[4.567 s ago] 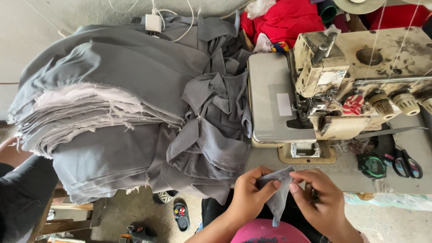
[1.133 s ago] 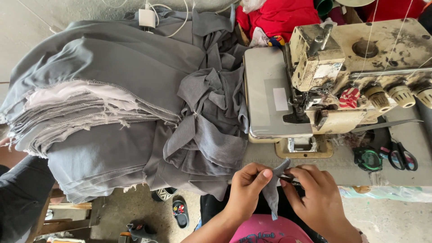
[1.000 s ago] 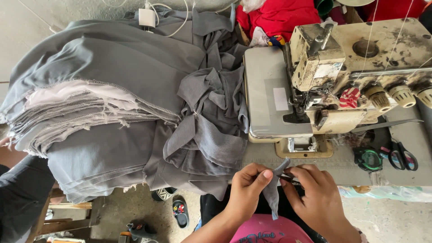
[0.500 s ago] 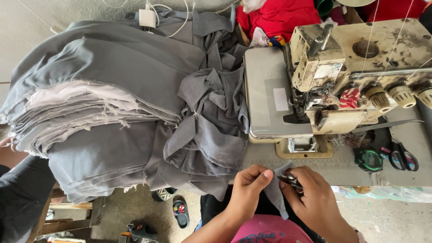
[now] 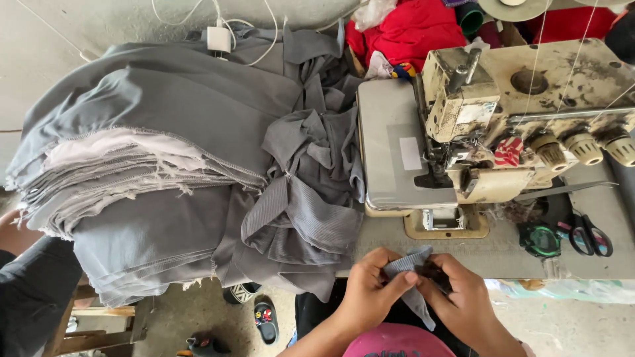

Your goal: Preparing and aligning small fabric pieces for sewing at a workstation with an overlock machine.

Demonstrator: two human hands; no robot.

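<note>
My left hand (image 5: 372,291) and my right hand (image 5: 461,297) meet at the table's front edge, both pinching a small grey ribbed fabric piece (image 5: 408,266) that hangs down between them. A dark small thing sits between my right fingers; what it is I cannot tell. Just beyond my hands stands a worn cream overlock sewing machine (image 5: 509,125) with its grey work plate (image 5: 397,149). To the left lies a heap of loose grey ribbed strips (image 5: 311,198) beside a tall stack of folded grey fabric (image 5: 152,172).
Black-handled scissors (image 5: 590,233) and a green-and-black round object (image 5: 540,238) lie on the table at right. Red cloth (image 5: 410,30) and a white charger (image 5: 218,38) sit at the back. Another person's arm in a dark sleeve (image 5: 30,291) is at far left. Sandals (image 5: 264,318) lie on the floor.
My hands have drawn closer together and slightly nearer to me on the small grey piece, folding it between the fingers. The camera view shifted a little. Nothing else moved.
</note>
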